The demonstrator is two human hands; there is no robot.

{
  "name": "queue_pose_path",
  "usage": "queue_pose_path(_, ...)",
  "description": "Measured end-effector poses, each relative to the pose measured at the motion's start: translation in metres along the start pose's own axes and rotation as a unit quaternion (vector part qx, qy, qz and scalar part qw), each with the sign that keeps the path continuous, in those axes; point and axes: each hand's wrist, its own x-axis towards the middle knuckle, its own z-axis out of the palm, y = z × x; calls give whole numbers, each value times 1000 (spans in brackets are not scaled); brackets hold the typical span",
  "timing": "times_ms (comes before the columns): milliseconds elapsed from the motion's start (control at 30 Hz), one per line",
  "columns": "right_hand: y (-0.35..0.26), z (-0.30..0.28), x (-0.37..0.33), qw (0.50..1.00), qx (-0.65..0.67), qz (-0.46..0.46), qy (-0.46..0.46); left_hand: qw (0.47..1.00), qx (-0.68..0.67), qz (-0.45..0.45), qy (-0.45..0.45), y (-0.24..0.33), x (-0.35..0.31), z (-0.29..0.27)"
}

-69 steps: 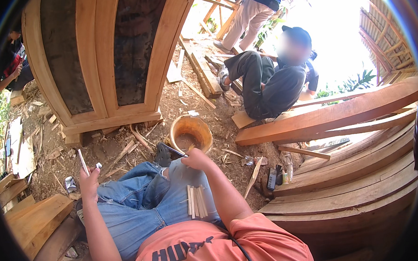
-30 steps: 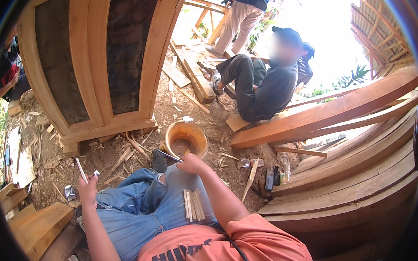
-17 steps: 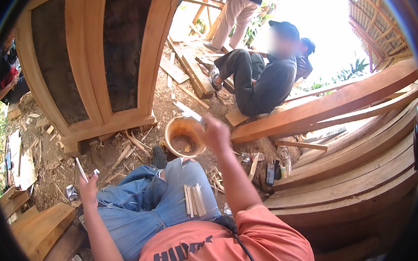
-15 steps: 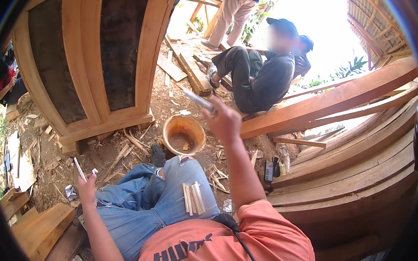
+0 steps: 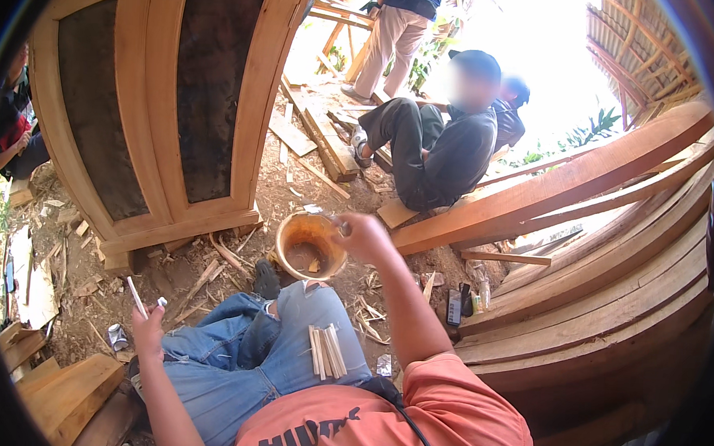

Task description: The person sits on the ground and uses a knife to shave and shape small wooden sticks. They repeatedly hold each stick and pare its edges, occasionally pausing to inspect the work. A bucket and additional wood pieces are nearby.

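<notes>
My left hand (image 5: pixel 150 333), at the left of my jeans, is closed around a thin pale stick (image 5: pixel 136 296) that points up and away. A small white bit (image 5: pixel 162 301) shows at its fingertips. My right hand (image 5: pixel 363 238) is raised by the right rim of a yellowish bucket (image 5: pixel 338 268); its fingers are closed on a long blade-like tool (image 5: pixel 345 230), of which only a short grey part shows now. Whether the hand touches the rim I cannot tell. Several short pale wooden sticks (image 5: pixel 327 352) lie side by side on my right thigh.
A large wooden panelled door (image 5: pixel 131 101) stands at the left. Thick beams (image 5: pixel 566 180) and stacked planks (image 5: pixel 584 321) fill the right. Shavings and offcuts litter the ground. A person in dark clothes (image 5: pixel 456 151) sits beyond the bucket; another person's legs (image 5: pixel 390 45) stand farther back.
My right hand has dropped from above and beyond the bucket to beside its rim, and the long tool has swung mostly out of sight. My left hand has barely moved.
</notes>
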Motion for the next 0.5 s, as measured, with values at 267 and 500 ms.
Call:
queue_pose_path(267, 30, 134, 1, 960, 131, 39, -242, 1000, -21, 11, -7, -1, -1, 2)
queue_pose_path(500, 33, 156, 5, 945, 153, 113, -267, 999, -31, 0, -19, 10, -9, 2)
